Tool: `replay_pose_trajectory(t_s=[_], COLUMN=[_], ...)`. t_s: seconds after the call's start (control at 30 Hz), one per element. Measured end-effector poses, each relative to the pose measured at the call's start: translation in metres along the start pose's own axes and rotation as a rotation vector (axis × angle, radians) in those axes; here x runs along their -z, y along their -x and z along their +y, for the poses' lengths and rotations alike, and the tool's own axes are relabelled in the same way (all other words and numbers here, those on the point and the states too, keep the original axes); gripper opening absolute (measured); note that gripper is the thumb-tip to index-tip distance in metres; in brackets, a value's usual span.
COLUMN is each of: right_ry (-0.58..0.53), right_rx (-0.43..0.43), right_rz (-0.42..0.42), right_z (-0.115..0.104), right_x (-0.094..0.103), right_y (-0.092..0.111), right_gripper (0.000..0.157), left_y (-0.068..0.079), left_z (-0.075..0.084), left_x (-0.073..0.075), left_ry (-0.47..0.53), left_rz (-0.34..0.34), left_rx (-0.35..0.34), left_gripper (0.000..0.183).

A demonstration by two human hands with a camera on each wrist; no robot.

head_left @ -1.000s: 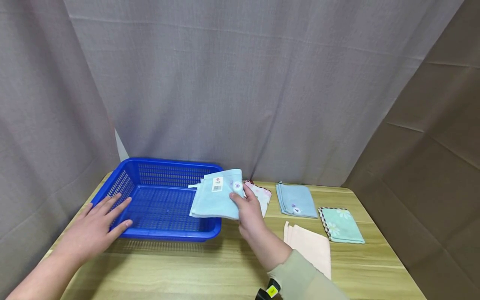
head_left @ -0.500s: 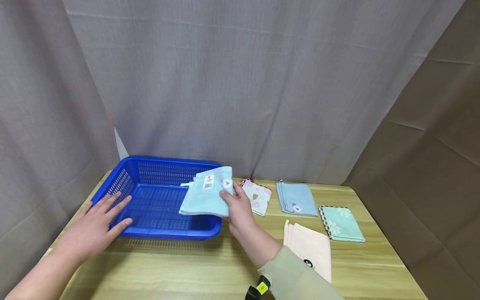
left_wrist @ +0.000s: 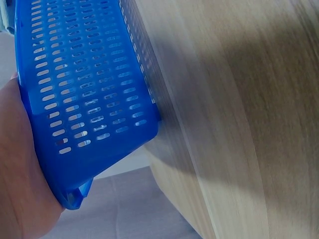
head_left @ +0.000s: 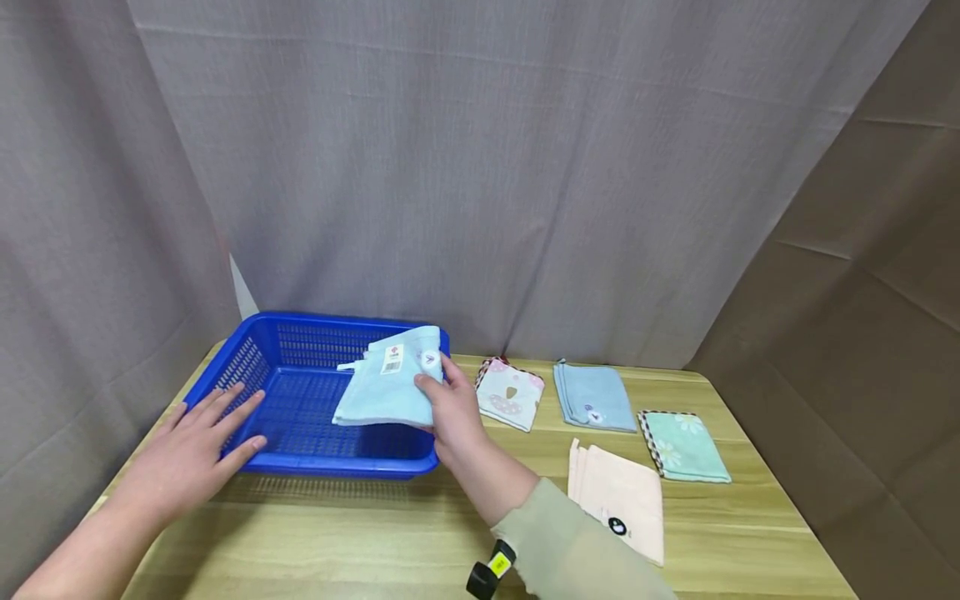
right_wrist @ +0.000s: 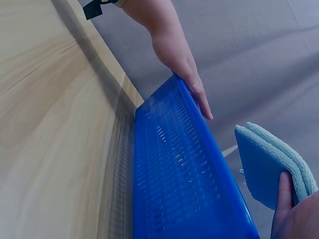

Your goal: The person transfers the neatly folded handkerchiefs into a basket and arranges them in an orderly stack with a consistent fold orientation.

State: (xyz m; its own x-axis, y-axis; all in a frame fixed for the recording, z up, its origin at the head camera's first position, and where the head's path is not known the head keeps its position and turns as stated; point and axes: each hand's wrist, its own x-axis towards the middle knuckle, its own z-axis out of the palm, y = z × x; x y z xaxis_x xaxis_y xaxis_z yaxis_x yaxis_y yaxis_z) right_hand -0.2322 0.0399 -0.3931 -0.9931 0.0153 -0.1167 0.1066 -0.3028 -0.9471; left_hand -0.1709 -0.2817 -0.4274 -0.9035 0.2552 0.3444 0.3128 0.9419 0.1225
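In the head view my right hand (head_left: 459, 414) pinches a folded light-blue towel (head_left: 392, 385) by its right edge, thumb on top. A white label and a small hanging loop show on the towel. It hangs over the right half of a blue plastic basket (head_left: 337, 467); the right wrist view has the towel (right_wrist: 271, 159) above the rim. My left hand (head_left: 187, 454) rests on the basket's near left corner, fingers spread and reaching over the rim. Seen from the left wrist, the basket's slotted wall (left_wrist: 89, 89) stands beside that hand.
Right of the basket on the wooden table (head_left: 360, 533) lie a white-and-pink patterned towel (head_left: 512, 395), a blue towel (head_left: 596, 398), a mint flowered towel (head_left: 686, 447) and a pale peach towel (head_left: 618, 500). Grey curtains (head_left: 450, 167) close off the back and left.
My right hand has carried the light-blue towel leftward, farther over the basket, uncovering the white-and-pink towel and more of the peach one. The left hand has stayed in place.
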Motion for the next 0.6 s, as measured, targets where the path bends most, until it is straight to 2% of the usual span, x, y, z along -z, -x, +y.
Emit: replay_pose_trajectory(t_s=[0.4,0.6], right_ry=[0.006,0.019], right_rx=[-0.021,-0.024], right_rz=[-0.008,-0.019], right_z=[0.003,0.006], right_x=[-0.016,-0.024], right_y=[-0.005,-0.010], right_gripper=[0.059,0.060], left_y=[0.000,-0.001], left_z=[0.001,0.000], left_x=[0.000,0.001], left_ry=[0.013,0.008], left_rz=[-0.019,-0.007], left_rx=[0.006,0.005], left_gripper=[0.065,0.065])
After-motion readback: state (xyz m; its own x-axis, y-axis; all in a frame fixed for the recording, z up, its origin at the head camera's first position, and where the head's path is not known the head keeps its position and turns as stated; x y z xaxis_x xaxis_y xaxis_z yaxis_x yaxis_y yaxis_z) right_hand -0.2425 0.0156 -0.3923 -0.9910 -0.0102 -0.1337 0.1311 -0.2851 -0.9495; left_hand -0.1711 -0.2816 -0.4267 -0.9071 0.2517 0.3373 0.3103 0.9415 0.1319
